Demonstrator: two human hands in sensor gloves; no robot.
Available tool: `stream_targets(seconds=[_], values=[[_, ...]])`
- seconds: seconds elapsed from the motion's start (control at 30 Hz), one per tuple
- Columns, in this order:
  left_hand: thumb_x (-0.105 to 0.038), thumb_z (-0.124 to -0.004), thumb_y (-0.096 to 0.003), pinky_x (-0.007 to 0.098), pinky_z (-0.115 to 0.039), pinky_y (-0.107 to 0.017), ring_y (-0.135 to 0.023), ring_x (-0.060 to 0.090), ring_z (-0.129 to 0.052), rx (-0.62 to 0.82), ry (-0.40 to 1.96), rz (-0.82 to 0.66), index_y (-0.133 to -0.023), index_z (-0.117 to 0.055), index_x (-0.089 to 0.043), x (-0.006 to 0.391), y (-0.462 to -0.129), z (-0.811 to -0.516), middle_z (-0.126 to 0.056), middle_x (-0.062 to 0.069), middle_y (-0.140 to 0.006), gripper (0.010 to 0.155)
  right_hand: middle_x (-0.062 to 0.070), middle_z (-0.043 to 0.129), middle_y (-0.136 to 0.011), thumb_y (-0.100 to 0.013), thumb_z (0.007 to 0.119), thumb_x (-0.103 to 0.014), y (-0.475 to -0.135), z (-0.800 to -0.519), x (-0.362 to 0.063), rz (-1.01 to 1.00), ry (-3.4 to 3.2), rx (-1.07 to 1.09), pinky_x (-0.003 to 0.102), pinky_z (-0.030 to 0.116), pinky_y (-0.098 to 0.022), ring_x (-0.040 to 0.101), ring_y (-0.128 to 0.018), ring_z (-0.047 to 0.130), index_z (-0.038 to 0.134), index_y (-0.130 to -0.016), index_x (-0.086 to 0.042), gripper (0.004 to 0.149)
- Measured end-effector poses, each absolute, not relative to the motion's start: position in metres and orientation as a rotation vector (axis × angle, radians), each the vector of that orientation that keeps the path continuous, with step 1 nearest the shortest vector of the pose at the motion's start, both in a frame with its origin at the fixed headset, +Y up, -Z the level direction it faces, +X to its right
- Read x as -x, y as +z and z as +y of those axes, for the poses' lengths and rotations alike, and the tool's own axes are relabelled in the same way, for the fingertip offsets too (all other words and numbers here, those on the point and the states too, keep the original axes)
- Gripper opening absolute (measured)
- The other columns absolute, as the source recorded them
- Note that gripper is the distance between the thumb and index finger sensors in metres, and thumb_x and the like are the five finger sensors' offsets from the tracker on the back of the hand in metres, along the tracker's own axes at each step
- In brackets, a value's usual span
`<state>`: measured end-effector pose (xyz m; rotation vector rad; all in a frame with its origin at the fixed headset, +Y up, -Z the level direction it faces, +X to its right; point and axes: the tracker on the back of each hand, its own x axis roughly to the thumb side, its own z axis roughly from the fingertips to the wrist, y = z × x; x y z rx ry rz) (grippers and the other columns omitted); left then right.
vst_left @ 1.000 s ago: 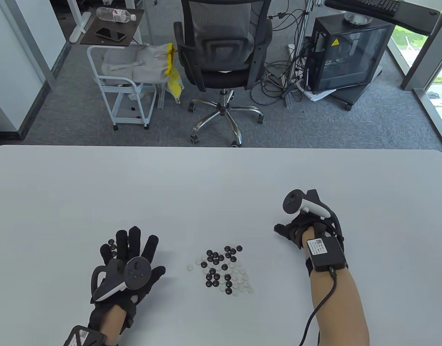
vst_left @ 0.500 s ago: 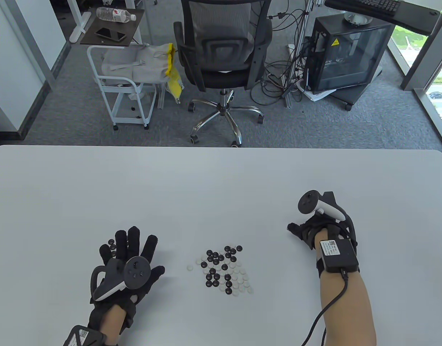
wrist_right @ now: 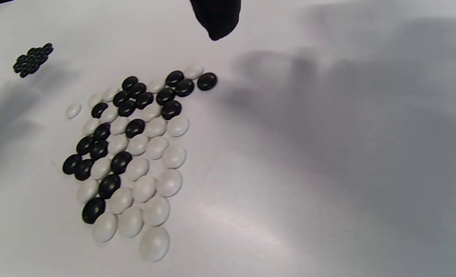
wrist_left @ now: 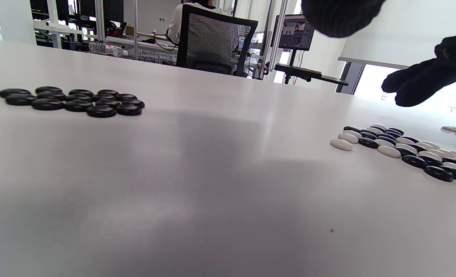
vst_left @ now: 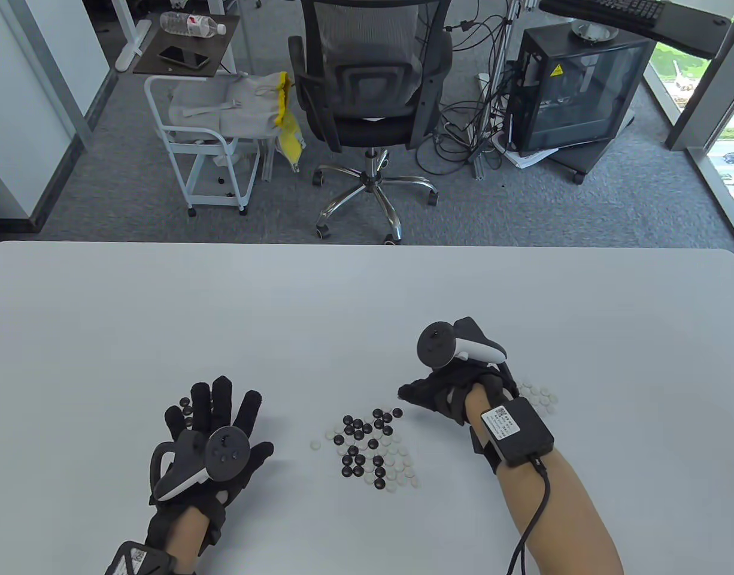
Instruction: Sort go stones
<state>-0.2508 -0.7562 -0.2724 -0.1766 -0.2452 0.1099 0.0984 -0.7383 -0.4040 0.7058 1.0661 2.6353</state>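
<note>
Go stones (vst_left: 373,446) mixed on white table (vst_left: 367,287), office chair (vst_left: 367,90) behind, left hand (vst_left: 214,431) flat, right hand (vst_left: 445,389) curled, empty

Mixed stones (wrist_right: 135,150); black pile (wrist_right: 32,60) apart; fingers (wrist_right: 216,17) above.

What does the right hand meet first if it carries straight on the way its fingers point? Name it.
Most likely the mixed pile: the right hand points left and slightly toward the person, at the black stones on the pile's far edge. Its height above the table is unclear.
</note>
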Motion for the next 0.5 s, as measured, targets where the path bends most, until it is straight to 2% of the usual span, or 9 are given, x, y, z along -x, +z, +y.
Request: stream_targets(seconds=[0.17, 0.33, 0.5], values=[[-0.056, -0.056, -0.0589, 0.083, -0.001, -0.053, -0.096, 0.055, 0.016, 0.175, 0.112, -0.245, -0.119, -0.014, -0.021, 0.251, -0.272, -0.756, 0.014, 0.028, -0.113, 0.081, 0.043, 0.008, -0.112, -0.062, 0.051, -0.050, -0.398, -0.751, -0.074, 1.128, 2.627, -0.812, 0.092, 0.013, -0.055, 0.068, -0.092, -0.002, 0.055, -0.116, -0.006, 0.070], [-0.056, -0.056, -0.0588, 0.083, -0.001, -0.053, -0.096, 0.055, 0.016, 0.164, 0.125, -0.245, -0.119, -0.014, -0.022, 0.253, -0.272, -0.755, 0.014, 0.028, -0.113, 0.081, 0.044, 0.007, -0.111, -0.062, 0.050, -0.050, -0.400, -0.766, -0.070, 1.184, 2.622, -0.781, 0.092, 0.013, -0.054, 0.069, -0.091, -0.003, 0.053, -0.117, -0.006, 0.070], [-0.056, -0.056, -0.0588, 0.083, -0.001, -0.053, -0.096, 0.055, 0.016, 0.164, 0.127, -0.245, -0.119, -0.014, -0.021, 0.253, -0.272, -0.756, 0.014, 0.028, -0.113, 0.081, 0.044, 0.007, -0.111, -0.062, 0.050, -0.051, -0.410, -0.770, -0.078, 1.154, 2.616, -0.682, 0.092, 0.013, -0.055, 0.069, -0.091, -0.003, 0.051, -0.117, -0.007, 0.070]])
